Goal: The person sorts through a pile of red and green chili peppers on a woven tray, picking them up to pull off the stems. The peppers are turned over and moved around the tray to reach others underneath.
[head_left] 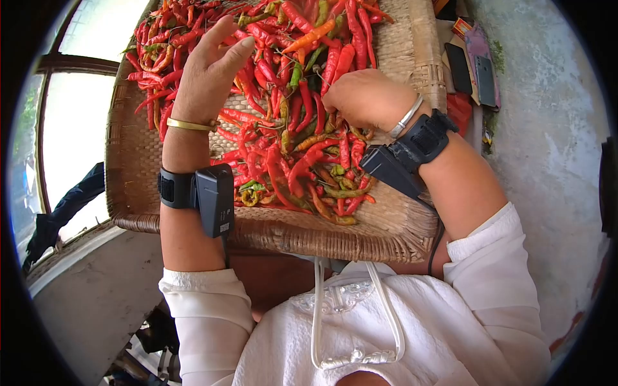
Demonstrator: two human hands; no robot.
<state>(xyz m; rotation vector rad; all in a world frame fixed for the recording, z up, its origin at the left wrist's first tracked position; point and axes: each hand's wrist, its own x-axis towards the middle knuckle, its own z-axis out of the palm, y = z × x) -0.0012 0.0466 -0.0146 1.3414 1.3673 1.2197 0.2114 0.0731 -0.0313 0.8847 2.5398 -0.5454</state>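
Your right hand (364, 96) is clenching chilies (302, 161) at the basket's (386, 231) middle; your left hand (209, 71) is resting open on them, toward the basket's left.

Soft, even daylight fills the scene, bright without harsh sun. The window (64, 141) at the left is blown out to plain white, with no detail beyond the glass. The chillies (302, 128) show saturated, crisp colour at the centre, where focus is sharpest. Shadows are faint and soft-edged: a dim patch lies under the right hand (364, 96) and a slight one beside the left hand (209, 71). The white sleeves (489, 257) are close to overexposed. The fisheye lens bends the window frame and the woven tray (399, 225) into curves, a black ring cuts off the corners, and detail softens towards that rim.
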